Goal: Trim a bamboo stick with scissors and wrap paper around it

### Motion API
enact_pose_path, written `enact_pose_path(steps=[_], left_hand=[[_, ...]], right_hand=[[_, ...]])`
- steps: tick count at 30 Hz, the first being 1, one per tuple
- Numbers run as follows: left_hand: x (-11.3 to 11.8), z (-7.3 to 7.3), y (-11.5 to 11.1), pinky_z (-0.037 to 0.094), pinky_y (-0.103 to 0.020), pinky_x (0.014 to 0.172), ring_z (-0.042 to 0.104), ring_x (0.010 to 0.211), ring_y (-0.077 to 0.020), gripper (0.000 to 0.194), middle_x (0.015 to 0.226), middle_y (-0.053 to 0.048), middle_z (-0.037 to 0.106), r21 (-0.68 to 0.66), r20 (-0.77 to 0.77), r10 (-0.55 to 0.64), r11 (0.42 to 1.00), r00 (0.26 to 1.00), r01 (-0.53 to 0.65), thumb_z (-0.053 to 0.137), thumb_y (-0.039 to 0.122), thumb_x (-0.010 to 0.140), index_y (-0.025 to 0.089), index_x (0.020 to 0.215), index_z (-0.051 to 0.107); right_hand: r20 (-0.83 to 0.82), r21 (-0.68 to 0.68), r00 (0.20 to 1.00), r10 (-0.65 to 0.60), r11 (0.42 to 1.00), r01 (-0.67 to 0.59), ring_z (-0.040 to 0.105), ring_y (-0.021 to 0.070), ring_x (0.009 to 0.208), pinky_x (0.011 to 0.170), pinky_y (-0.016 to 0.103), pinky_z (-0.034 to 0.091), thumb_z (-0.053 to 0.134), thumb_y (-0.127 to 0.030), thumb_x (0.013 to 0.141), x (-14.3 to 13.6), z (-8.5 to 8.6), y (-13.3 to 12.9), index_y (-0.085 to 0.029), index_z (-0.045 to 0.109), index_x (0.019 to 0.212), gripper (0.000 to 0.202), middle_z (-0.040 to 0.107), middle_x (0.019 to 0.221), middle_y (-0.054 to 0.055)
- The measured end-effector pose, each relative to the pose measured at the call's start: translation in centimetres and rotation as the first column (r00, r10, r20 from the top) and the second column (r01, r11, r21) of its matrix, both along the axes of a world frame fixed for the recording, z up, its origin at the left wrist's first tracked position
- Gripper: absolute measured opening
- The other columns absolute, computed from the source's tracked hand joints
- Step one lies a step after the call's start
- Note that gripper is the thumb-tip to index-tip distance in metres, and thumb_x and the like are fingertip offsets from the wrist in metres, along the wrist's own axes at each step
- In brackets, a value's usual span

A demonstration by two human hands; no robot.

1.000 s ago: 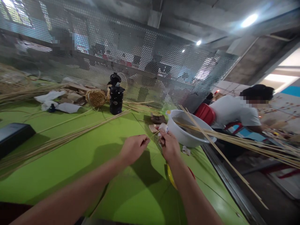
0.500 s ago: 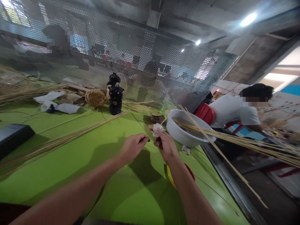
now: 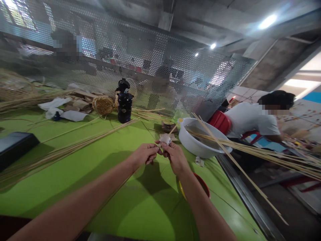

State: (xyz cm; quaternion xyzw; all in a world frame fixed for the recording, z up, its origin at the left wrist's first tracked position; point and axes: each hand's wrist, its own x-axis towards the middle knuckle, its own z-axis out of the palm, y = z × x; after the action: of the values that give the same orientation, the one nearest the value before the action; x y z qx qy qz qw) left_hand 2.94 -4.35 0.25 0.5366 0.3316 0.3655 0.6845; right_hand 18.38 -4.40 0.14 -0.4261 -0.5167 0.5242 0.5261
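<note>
Over the green table (image 3: 107,144), my two hands are close together, fingertips almost meeting. My right hand (image 3: 177,159) is closed on a small crumpled piece of white paper (image 3: 165,138), which sticks up past the thumb. My left hand (image 3: 145,154) pinches beside it, thumb against fingers; what lies between them is too small to make out. Brown scraps (image 3: 168,127) lie just beyond the paper. Right of my hands stands a white basin (image 3: 200,147) of murky water, with long pale strips (image 3: 240,147) resting across its rim.
A yellow and red bowl (image 3: 203,185) is partly under my right forearm. A black bottle (image 3: 124,108) stands at the back beside a small woven basket (image 3: 102,105). More strips (image 3: 75,147) lie to the left, near a dark box (image 3: 17,147). Someone in a white shirt (image 3: 247,118) sits at right.
My left hand has moved right and its fingertips have come up to my right hand's. The white paper has tilted and shifted slightly left in my right hand.
</note>
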Motion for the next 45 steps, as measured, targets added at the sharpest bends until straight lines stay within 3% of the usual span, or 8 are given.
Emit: enact_pose_path(steps=[5, 9, 20, 29, 36, 43, 45], left_hand=[[-0.1, 0.1, -0.2, 0.027, -0.018, 0.042, 0.024, 0.035, -0.0037, 0.026, 0.043, 0.011, 0.031, -0.076, 0.062, -0.089, 0.993, 0.994, 0.093, 0.059, 0.039, 0.083, 0.014, 0.078, 0.059], [-0.2, -0.4, 0.0, 0.028, -0.017, 0.043, 0.023, 0.035, -0.0034, 0.022, 0.043, 0.012, 0.028, -0.126, 0.136, -0.139, 0.98, 0.981, 0.156, 0.059, 0.036, 0.084, 0.015, 0.078, 0.058], [-0.4, 0.1, -0.3, 0.046, -0.022, 0.063, 0.019, 0.034, -0.0019, 0.019, 0.043, 0.013, 0.026, -0.192, 0.22, -0.094, 0.972, 0.971, 0.137, 0.061, 0.032, 0.083, 0.016, 0.075, 0.056], [-0.2, 0.1, -0.6, 0.033, -0.018, 0.048, 0.027, 0.039, -0.0045, 0.024, 0.046, 0.009, 0.034, -0.167, 0.157, -0.169, 0.967, 0.973, 0.194, 0.059, 0.037, 0.086, 0.014, 0.078, 0.058], [-0.3, 0.3, -0.5, 0.038, -0.019, 0.056, 0.023, 0.037, -0.0028, 0.028, 0.045, 0.012, 0.03, -0.199, 0.194, -0.105, 0.969, 0.975, 0.144, 0.062, 0.041, 0.084, 0.016, 0.076, 0.054], [-0.2, 0.3, -0.6, 0.03, -0.018, 0.046, 0.032, 0.042, -0.0045, 0.026, 0.049, 0.008, 0.04, -0.141, 0.146, -0.177, 0.97, 0.973, 0.197, 0.06, 0.039, 0.086, 0.013, 0.083, 0.059], [-0.3, 0.3, -0.6, 0.032, -0.018, 0.048, 0.032, 0.041, -0.0046, 0.025, 0.048, 0.008, 0.04, -0.127, 0.136, -0.182, 0.972, 0.974, 0.2, 0.059, 0.038, 0.087, 0.014, 0.081, 0.058]], right_hand=[[-0.156, 0.0, 0.985, -0.08, 0.997, 0.081, 0.036, 0.0107, 0.057, 0.053, 0.026, 0.027, 0.066, -0.051, 0.077, 0.3, 0.6, -0.3, -0.018, 0.073, 0.086, 0.036, 0.052, 0.07, 0.0], [-0.233, 0.031, 0.97, -0.063, 0.997, 0.072, 0.035, 0.0101, 0.057, 0.052, 0.025, 0.028, 0.069, -0.046, 0.077, 0.2, 0.5, -0.2, -0.019, 0.073, 0.083, 0.028, 0.05, 0.07, -0.002], [-0.113, 0.055, 0.992, 0.052, 0.997, -0.046, 0.038, 0.0119, 0.056, 0.053, 0.026, 0.03, 0.061, -0.047, 0.084, -0.7, -0.1, -0.8, -0.019, 0.073, 0.089, 0.031, 0.054, 0.064, 0.0], [-0.237, 0.123, 0.952, -0.191, 0.967, 0.224, 0.031, 0.0091, 0.055, 0.05, 0.024, 0.026, 0.07, -0.044, 0.077, 0.4, 0.1, 0.3, -0.019, 0.074, 0.087, 0.027, 0.054, 0.072, -0.001], [-0.103, 0.06, 0.994, -0.024, 0.998, 0.03, 0.035, 0.011, 0.054, 0.053, 0.027, 0.027, 0.063, -0.048, 0.081, -1.1, -0.3, -0.8, -0.018, 0.074, 0.087, 0.033, 0.053, 0.062, -0.001], [-0.198, 0.091, 0.953, -0.231, 0.963, 0.252, 0.032, 0.0091, 0.052, 0.049, 0.026, 0.025, 0.069, -0.047, 0.075, 0.4, 0.5, -0.1, -0.019, 0.074, 0.087, 0.032, 0.058, 0.073, 0.001], [-0.202, 0.089, 0.952, -0.231, 0.963, 0.253, 0.033, 0.0088, 0.053, 0.049, 0.025, 0.026, 0.069, -0.046, 0.076, 0.3, 0.3, -0.1, -0.018, 0.073, 0.086, 0.03, 0.058, 0.072, 0.0]])
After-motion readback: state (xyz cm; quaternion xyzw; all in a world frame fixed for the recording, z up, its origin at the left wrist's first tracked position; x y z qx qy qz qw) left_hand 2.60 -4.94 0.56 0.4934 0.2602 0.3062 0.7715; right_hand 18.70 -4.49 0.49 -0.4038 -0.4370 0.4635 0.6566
